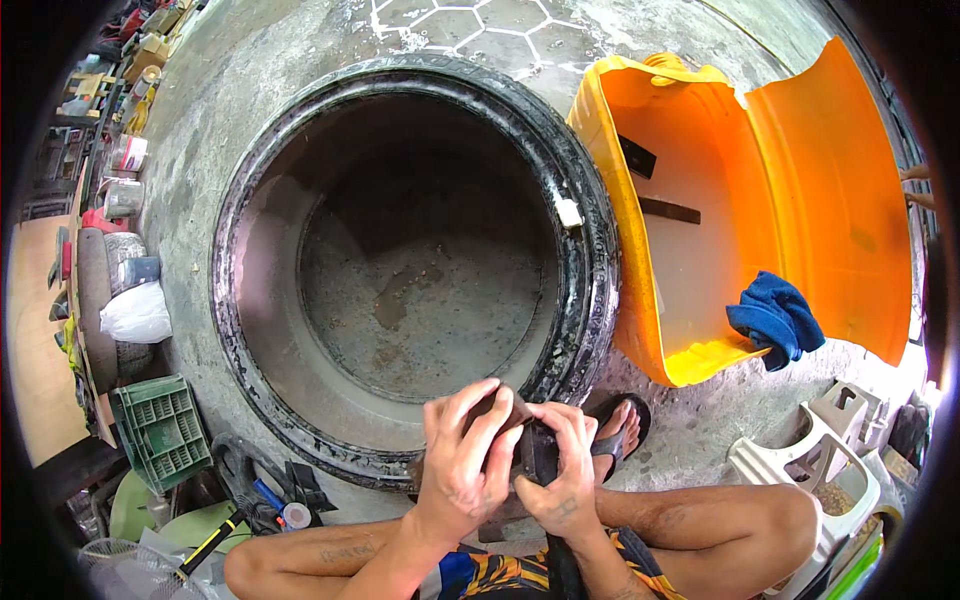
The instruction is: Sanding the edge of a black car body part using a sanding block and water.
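At the near edge of a large black round ring like a tyre (580, 300), my two hands are close together. My left hand (455, 465) is closed around a dark brown block (511, 408), its fingers bent over the top. My right hand (562, 465) grips a black bar-like piece (541, 452) right beside the block; the two pieces meet or overlap between my hands. A dark length continues below my right hand toward my lap. My fingers hide much of both pieces.
To the right, a cut-open orange plastic container (650, 320) holds cloudy liquid and two dark pieces, with a blue cloth (778, 318) over its edge. A small white piece (568, 213) sits on the ring. A green crate (160, 430) and a white plastic stool (800, 450) flank me.
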`<act>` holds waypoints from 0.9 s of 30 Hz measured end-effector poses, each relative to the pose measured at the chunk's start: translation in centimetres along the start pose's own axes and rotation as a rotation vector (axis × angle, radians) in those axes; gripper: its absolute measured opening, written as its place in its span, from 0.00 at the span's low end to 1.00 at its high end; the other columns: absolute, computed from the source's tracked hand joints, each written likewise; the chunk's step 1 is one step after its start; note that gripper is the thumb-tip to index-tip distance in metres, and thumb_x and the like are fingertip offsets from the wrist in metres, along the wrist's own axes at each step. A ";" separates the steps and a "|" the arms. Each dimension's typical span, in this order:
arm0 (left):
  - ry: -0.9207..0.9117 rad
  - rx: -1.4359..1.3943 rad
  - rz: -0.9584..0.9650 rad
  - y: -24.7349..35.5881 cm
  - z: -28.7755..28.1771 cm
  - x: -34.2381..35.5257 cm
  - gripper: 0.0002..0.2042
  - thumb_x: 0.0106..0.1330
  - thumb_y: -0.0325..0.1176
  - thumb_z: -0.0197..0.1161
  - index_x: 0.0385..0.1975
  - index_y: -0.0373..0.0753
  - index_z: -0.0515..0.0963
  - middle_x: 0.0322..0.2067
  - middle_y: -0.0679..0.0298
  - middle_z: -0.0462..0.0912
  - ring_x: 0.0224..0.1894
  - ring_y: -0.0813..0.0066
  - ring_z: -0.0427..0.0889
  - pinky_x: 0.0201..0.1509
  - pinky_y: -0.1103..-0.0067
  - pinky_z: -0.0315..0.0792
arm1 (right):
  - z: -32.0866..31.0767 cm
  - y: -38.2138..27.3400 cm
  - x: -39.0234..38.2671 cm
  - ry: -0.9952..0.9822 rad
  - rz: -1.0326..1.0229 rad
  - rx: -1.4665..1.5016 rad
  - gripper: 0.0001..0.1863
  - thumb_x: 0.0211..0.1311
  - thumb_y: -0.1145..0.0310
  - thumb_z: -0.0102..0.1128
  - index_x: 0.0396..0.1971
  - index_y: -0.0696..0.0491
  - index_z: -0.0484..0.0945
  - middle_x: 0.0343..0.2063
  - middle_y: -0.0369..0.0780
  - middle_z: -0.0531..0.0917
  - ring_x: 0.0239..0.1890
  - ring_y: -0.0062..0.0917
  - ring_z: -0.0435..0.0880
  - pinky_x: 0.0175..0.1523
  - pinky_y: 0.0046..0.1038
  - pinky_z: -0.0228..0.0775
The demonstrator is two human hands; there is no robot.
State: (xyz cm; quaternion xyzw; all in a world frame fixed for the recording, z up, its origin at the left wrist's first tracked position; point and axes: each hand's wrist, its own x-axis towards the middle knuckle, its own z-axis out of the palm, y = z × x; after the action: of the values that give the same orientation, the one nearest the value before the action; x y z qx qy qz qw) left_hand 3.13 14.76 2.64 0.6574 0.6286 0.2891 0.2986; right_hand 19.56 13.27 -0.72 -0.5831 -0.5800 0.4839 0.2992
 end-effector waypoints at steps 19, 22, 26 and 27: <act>0.024 0.023 -0.029 0.4 -0.5 -0.9 0.19 0.63 0.21 0.73 0.55 0.30 0.85 0.59 0.48 0.83 0.56 0.49 0.82 0.63 0.62 0.76 | -0.1 -0.7 -0.1 -0.017 0.002 0.004 0.41 0.40 0.75 0.67 0.64 0.55 0.77 0.57 0.47 0.81 0.61 0.44 0.77 0.71 0.43 0.60; 0.053 0.014 0.053 0.2 0.6 1.7 0.18 0.64 0.21 0.73 0.55 0.30 0.84 0.58 0.48 0.83 0.56 0.49 0.82 0.63 0.62 0.76 | 0.6 0.2 -0.2 0.056 -0.038 0.005 0.42 0.39 0.75 0.67 0.64 0.55 0.77 0.57 0.47 0.81 0.62 0.44 0.76 0.71 0.44 0.61; 0.131 -0.191 -0.098 -0.3 -0.8 1.0 0.18 0.70 0.23 0.71 0.59 0.33 0.82 0.58 0.49 0.82 0.57 0.50 0.80 0.63 0.63 0.76 | -0.3 -0.6 -0.3 0.003 -0.018 0.021 0.41 0.40 0.75 0.67 0.65 0.55 0.78 0.58 0.47 0.80 0.62 0.43 0.75 0.72 0.42 0.62; 0.139 -0.123 -0.140 -0.2 -1.9 0.4 0.17 0.70 0.24 0.71 0.57 0.33 0.83 0.58 0.51 0.84 0.60 0.55 0.83 0.65 0.67 0.78 | -0.2 -0.5 -0.2 -0.004 -0.018 0.025 0.41 0.40 0.75 0.67 0.65 0.54 0.79 0.58 0.47 0.80 0.62 0.43 0.74 0.73 0.41 0.62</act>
State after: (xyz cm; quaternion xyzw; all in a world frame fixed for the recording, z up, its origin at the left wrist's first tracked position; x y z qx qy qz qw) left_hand 1.60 15.25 3.77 0.5708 0.6732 0.3505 0.3132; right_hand 19.57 13.16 -0.11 -0.5730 -0.5798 0.4893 0.3098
